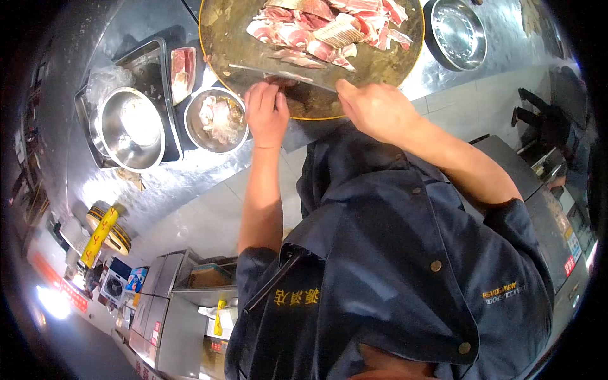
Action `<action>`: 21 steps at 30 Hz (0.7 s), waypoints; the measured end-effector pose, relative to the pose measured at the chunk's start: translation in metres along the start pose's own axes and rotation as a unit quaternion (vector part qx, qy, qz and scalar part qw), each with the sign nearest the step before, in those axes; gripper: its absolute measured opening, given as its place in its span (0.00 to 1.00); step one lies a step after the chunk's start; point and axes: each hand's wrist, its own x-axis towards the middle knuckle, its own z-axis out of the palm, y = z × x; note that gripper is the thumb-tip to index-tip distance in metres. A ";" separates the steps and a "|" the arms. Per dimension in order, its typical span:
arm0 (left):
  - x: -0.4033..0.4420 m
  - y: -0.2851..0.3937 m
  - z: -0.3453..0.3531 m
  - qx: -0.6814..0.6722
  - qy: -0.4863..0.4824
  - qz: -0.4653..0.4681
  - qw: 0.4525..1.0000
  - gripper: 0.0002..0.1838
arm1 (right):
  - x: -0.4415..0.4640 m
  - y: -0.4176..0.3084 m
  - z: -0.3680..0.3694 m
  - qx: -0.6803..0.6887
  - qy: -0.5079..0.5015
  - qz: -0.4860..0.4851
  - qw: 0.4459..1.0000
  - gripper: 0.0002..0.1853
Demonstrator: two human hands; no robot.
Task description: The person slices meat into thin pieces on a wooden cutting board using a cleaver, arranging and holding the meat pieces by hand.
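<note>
My right hand point(373, 109) is closed around the handle of a knife, whose blade point(304, 79) lies low across the near part of a round chopping board point(231, 38). At the board's near left edge, my left hand point(266, 113) has its fingers curled and pressed together on a dark red piece of meat point(282, 82) close to the blade. Part of that piece is hidden by the fingers. Beyond the knife, cut pieces of raw meat point(339, 31), some showing rib bone, are heaped on the board.
Left of the board stand a steel bowl with pale scraps point(190, 130), a slab of meat point(183, 73), and a black tray point(170, 95) holding a steel bowl point(155, 142) and clear plastic point(107, 85). A steel basin point(478, 50) is at right, all on a metal counter point(95, 183).
</note>
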 end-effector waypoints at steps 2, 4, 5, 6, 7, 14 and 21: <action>0.005 -0.001 0.006 -0.010 0.008 0.045 0.999 0.13 | 0.007 0.003 0.007 0.001 -0.011 0.006 1.000 0.09; 0.006 -0.004 0.006 -0.020 0.010 0.058 0.998 0.13 | 0.010 0.006 0.009 0.000 -0.017 0.014 1.000 0.08; 0.007 -0.006 0.006 -0.028 0.012 0.070 0.997 0.12 | 0.010 0.007 0.009 -0.002 -0.015 0.012 1.000 0.08; 0.007 -0.006 0.007 -0.028 0.014 0.068 0.997 0.12 | 0.012 0.005 0.005 -0.004 -0.014 0.007 1.000 0.09; 0.008 -0.007 0.008 -0.032 0.008 0.069 0.997 0.12 | 0.011 0.002 -0.001 -0.005 -0.015 0.005 1.000 0.09; 0.015 -0.003 0.009 -0.040 0.011 0.069 0.997 0.12 | 0.000 -0.009 -0.019 -0.025 -0.052 0.008 0.998 0.08; 0.013 -0.006 0.012 -0.051 0.009 0.057 0.997 0.13 | 0.007 -0.012 -0.008 0.013 -0.001 -0.014 1.000 0.08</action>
